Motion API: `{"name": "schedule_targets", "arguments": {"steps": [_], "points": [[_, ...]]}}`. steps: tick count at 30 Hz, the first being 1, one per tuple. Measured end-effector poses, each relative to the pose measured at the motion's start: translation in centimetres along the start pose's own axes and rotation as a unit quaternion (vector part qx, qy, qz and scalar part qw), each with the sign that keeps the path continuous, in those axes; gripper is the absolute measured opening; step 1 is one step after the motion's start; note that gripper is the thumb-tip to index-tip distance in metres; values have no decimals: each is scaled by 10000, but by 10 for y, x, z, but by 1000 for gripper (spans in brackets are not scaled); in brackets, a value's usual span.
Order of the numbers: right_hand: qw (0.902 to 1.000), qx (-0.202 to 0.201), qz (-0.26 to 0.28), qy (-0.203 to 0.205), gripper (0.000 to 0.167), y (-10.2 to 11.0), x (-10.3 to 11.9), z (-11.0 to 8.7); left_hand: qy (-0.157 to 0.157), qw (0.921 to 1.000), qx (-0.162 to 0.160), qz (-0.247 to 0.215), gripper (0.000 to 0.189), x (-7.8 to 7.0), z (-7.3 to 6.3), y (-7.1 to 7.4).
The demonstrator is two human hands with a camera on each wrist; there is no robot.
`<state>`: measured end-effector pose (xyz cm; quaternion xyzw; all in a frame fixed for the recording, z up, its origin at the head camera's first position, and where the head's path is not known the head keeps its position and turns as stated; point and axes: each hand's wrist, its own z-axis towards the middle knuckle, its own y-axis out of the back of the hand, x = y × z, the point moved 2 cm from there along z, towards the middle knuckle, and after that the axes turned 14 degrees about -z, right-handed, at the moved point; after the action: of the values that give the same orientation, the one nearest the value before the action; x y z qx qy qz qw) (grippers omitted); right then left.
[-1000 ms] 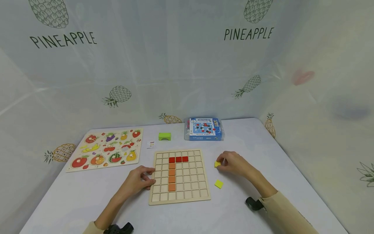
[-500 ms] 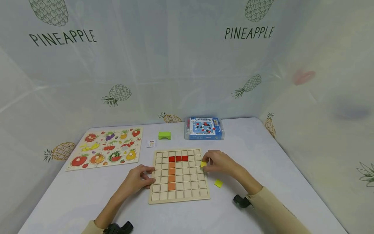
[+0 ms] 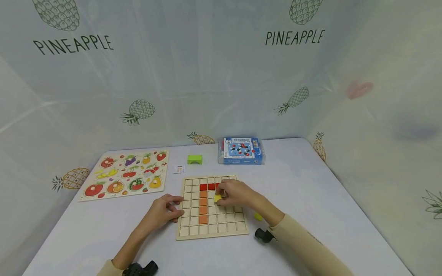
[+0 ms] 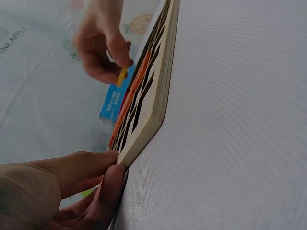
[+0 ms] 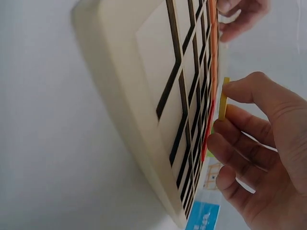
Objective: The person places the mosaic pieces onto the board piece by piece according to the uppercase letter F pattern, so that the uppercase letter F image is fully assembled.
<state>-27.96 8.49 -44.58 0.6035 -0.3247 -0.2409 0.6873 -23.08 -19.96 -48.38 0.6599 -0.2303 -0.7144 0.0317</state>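
My right hand (image 3: 238, 193) pinches a yellow square tile (image 3: 217, 198) between thumb and fingers, over the middle of the wooden grid board (image 3: 221, 227). In the right wrist view the tile (image 5: 224, 98) stands on edge in the fingertips, above the board's surface. My left hand (image 3: 161, 211) rests at the board's left edge, thumb and index fingertips touching the rim, as the left wrist view also shows. Red tiles (image 3: 211, 186) lie in a row on the board, with a column of orange tiles (image 3: 203, 210) below the leftmost one. The right hand partly covers the red row.
A second yellow tile (image 3: 258, 216) lies right of the board, partly behind the right forearm. Farther back are a fruit puzzle board (image 3: 117, 175), a small printed card (image 3: 179, 169), a green arch block (image 3: 195, 159) and a blue boxed set (image 3: 241, 151).
My right hand has carried the yellow tile leftward, from the table right of the board to over the grid. The left hand has stayed at the board's edge.
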Motion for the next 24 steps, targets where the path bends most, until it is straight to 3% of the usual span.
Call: {"name": "schedule_targets", "arguments": {"steps": [10,24], "points": [[9998,174,-118,42,22,-8,12,15,26,10000,29,-21,45,-1,0,0],[9995,260,-158,-34,21,-8,16,15,60,10000,17,-41,46,-1,0,0]]}}
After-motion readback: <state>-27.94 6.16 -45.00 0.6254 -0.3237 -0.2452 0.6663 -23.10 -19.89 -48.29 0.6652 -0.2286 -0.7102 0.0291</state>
